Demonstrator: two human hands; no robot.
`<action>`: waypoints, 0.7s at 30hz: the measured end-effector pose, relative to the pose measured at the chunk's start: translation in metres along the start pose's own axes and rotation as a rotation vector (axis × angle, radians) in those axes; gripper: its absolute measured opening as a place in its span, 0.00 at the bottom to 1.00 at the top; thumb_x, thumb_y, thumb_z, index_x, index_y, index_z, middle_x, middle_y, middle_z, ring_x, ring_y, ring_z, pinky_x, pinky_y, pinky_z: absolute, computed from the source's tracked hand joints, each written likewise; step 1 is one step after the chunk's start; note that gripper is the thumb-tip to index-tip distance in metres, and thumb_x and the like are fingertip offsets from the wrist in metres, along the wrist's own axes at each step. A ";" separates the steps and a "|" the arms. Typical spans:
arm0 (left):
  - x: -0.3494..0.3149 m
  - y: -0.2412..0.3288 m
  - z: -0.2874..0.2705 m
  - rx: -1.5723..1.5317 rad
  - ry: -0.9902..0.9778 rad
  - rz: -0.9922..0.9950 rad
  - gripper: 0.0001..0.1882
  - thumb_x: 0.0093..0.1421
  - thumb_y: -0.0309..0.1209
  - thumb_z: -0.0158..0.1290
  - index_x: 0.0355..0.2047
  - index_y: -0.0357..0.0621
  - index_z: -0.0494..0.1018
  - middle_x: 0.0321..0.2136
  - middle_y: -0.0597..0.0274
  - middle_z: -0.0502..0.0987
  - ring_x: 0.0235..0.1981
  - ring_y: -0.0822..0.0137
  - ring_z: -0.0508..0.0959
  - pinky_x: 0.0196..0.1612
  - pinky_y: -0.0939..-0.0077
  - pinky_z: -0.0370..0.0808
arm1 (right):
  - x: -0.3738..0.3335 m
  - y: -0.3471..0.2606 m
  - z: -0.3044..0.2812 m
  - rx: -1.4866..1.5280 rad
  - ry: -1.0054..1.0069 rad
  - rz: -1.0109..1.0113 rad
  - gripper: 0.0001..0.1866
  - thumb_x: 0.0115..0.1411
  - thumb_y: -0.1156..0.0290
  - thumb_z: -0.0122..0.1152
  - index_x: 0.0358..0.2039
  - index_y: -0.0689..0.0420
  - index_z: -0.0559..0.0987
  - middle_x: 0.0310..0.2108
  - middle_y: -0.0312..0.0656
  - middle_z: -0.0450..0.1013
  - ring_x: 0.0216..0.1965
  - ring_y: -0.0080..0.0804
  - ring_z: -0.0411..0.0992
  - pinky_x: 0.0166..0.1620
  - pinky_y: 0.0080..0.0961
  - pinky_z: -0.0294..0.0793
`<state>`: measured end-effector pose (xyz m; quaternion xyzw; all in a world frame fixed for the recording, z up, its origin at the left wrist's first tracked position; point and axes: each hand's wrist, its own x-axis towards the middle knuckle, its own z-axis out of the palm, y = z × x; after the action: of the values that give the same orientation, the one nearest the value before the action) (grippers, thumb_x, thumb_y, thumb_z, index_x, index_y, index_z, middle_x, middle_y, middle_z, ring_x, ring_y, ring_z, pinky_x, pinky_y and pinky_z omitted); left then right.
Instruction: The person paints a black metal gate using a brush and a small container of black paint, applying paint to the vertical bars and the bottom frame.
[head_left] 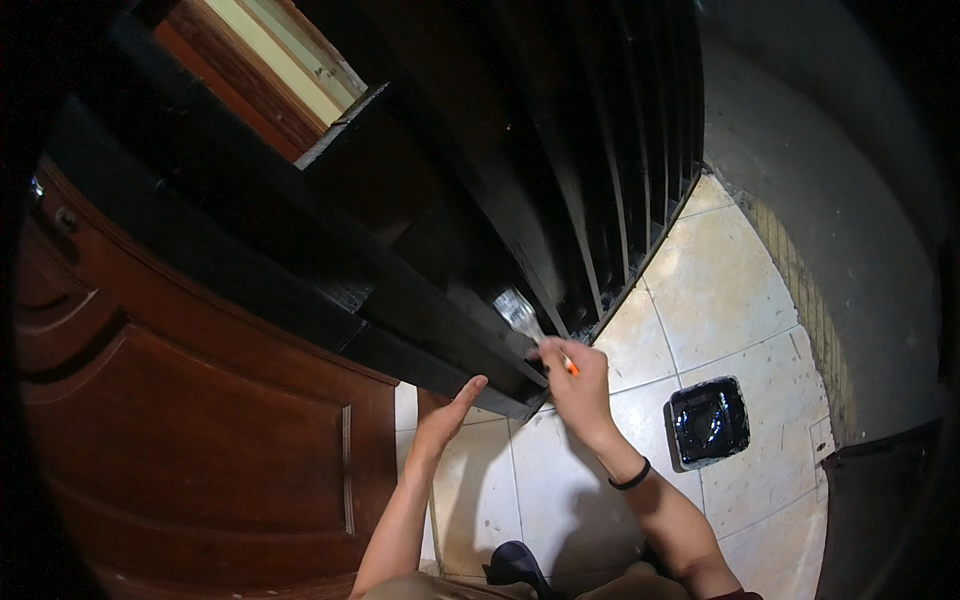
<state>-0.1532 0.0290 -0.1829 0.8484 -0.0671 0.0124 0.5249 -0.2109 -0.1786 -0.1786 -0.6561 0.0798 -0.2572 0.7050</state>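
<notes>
My right hand point(573, 380) is closed round the handle of a paintbrush point(519, 312), whose orange handle end shows at the palm. The pale bristles lie against or just over the inner face of a black slatted panel point(470, 200); contact is hard to make out. At the panel's lower corner, my left hand point(446, 418) rests with the thumb up along its edge. The other fingers of that hand are hidden, so its grip is unclear. A square container of glossy black paint point(709, 422) stands on the floor to the right of my right forearm.
A brown wooden door point(220, 450) fills the lower left, beside the panel. Pale floor tiles point(720, 270) with dark specks lie below and right. A grey wall point(820, 220) curves along the right side. My dark shoe point(515, 565) is at the bottom.
</notes>
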 end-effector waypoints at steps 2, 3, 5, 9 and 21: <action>-0.001 0.002 0.000 0.057 -0.037 -0.070 0.44 0.53 0.48 0.71 0.60 0.30 0.65 0.54 0.46 0.75 0.59 0.58 0.72 0.62 0.70 0.67 | -0.015 0.021 -0.008 0.042 0.054 0.105 0.14 0.68 0.67 0.59 0.35 0.66 0.84 0.24 0.44 0.79 0.28 0.24 0.76 0.33 0.22 0.72; -0.001 0.007 0.000 0.099 -0.057 -0.150 0.45 0.54 0.50 0.70 0.60 0.31 0.65 0.55 0.47 0.75 0.60 0.58 0.71 0.63 0.71 0.66 | -0.017 0.028 -0.012 0.043 0.034 0.066 0.14 0.68 0.67 0.59 0.35 0.66 0.84 0.25 0.45 0.79 0.28 0.23 0.76 0.33 0.22 0.72; -0.002 0.014 -0.007 0.208 -0.091 -0.376 0.46 0.55 0.55 0.67 0.61 0.31 0.66 0.57 0.49 0.74 0.61 0.60 0.71 0.64 0.72 0.64 | -0.017 0.004 -0.014 0.057 -0.017 0.021 0.14 0.68 0.67 0.58 0.35 0.66 0.84 0.25 0.45 0.79 0.28 0.22 0.76 0.33 0.21 0.72; -0.011 0.024 -0.011 0.230 -0.128 -0.473 0.45 0.58 0.61 0.61 0.61 0.33 0.70 0.60 0.53 0.73 0.62 0.62 0.70 0.65 0.75 0.62 | 0.002 -0.008 -0.003 0.075 -0.044 -0.006 0.13 0.67 0.68 0.59 0.36 0.65 0.84 0.30 0.50 0.81 0.32 0.30 0.80 0.35 0.25 0.75; -0.005 0.016 -0.012 0.307 -0.001 -0.515 0.48 0.53 0.67 0.61 0.52 0.30 0.78 0.55 0.46 0.77 0.59 0.62 0.73 0.62 0.73 0.65 | -0.115 0.072 -0.109 -0.482 -0.042 0.194 0.12 0.65 0.71 0.58 0.40 0.68 0.83 0.31 0.48 0.82 0.33 0.33 0.80 0.37 0.26 0.77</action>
<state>-0.1593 0.0331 -0.1640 0.9070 0.1526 -0.1117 0.3762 -0.3401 -0.2208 -0.2883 -0.7995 0.1867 -0.1484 0.5513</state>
